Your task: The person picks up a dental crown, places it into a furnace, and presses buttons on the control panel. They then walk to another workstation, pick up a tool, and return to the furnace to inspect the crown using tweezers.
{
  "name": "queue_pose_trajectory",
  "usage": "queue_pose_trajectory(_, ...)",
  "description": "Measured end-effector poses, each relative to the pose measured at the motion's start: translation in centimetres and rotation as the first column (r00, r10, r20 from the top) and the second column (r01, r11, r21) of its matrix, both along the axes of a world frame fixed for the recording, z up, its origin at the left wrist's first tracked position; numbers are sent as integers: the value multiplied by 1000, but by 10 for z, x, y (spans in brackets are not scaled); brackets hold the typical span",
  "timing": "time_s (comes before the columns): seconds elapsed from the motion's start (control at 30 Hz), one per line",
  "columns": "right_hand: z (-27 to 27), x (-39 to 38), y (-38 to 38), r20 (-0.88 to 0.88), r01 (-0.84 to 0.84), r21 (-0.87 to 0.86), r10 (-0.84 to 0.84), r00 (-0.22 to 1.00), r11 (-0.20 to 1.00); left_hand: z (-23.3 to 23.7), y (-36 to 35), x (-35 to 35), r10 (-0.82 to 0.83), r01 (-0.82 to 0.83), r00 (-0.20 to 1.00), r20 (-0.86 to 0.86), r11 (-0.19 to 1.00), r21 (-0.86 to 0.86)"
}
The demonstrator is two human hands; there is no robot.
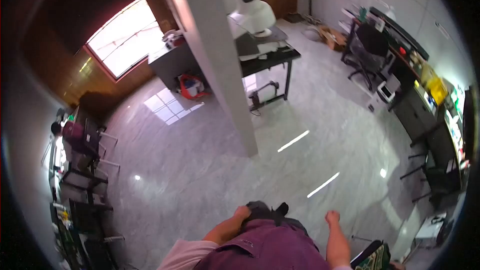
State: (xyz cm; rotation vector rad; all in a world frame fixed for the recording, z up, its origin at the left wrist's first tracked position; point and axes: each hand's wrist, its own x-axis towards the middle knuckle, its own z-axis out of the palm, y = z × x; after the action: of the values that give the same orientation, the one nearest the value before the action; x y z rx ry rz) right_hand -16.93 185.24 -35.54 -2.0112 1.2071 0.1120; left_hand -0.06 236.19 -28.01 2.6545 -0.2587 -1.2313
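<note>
My left hand [243,211] is curled at the front left of my body, right against dark grey cloth [259,210] below my waist. Whatever its fingers may hold is hidden. Out to the other side, my right hand [332,216] hangs over the floor with its fingers curled in and nothing showing in them. A purple garment [265,247] covers my front, and a black shape [283,208] pokes out past its lower edge. Beside my right forearm is a dark green patterned item [374,257].
A pillar [215,65] rises ahead from the shiny grey floor [200,180]. Behind it, a white machine [255,15] stands on a black table [272,60]. Desks with a swivel chair [369,50] line the right wall; workbenches and stools [85,175] line the left.
</note>
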Motion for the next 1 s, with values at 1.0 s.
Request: queue_pose_trajectory(1.0, 97, 230, -162, -202, 761, 512, -805, 558, 399, 54, -366, 522, 411, -302, 476, -777, 907, 295)
